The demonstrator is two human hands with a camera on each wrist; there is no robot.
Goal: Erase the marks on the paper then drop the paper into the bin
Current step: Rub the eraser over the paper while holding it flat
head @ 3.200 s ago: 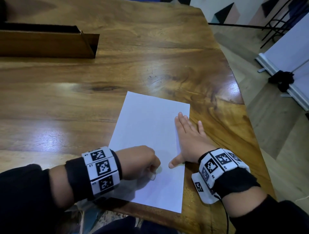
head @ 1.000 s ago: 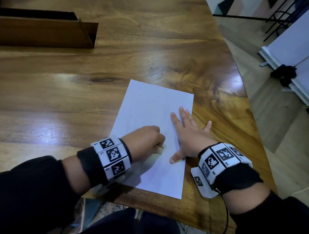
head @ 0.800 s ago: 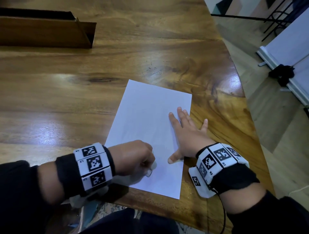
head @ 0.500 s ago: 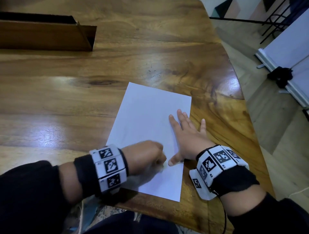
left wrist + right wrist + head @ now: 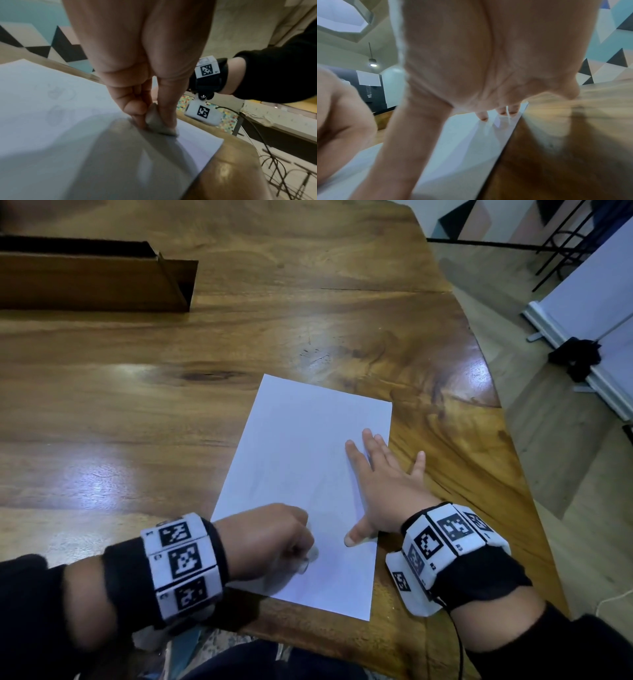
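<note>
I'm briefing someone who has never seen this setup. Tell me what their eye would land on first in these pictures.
First, the white sheet of paper lying near the front edge of the glossy wooden table. On it, the left hand pinches a small grey eraser against the sheet, while the right hand lies flat, fingers spread, on the sheet's right side. Faint pencil marks show in the left wrist view.

left hand (image 5: 270,542) curled in a pinching grip, right hand (image 5: 387,491) flat with fingers spread, both wrists banded
</note>
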